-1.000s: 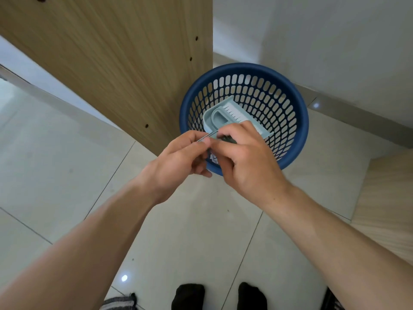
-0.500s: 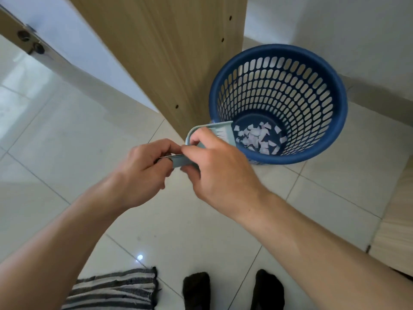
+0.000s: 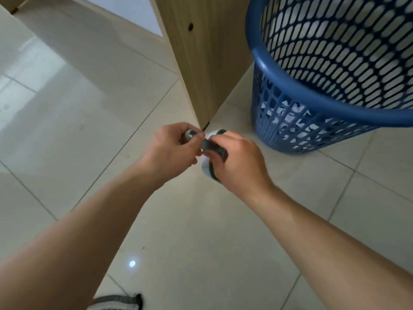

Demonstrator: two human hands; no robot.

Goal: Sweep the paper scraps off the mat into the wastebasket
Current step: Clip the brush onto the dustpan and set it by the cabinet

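Note:
The blue perforated wastebasket (image 3: 312, 104) stands on the floor at the upper right, and white paper scraps (image 3: 290, 118) show through its lower holes. My left hand (image 3: 172, 151) and my right hand (image 3: 237, 162) meet low over the floor, left of the basket. Together they hold the pale blue-green dustpan and brush set (image 3: 211, 148). The left hand pinches the handle end; the right hand wraps the wider body. My fingers hide most of the set.
A light wooden cabinet panel (image 3: 201, 52) stands upright just beyond my hands, left of the basket. Glossy pale floor tiles (image 3: 78, 108) spread all around. A striped mat corner (image 3: 116, 302) shows at the bottom edge.
The dustpan came out of the basket and down toward the floor on its left, leaving scraps inside. My view has dropped lower and closer; both hands keep hold of the set.

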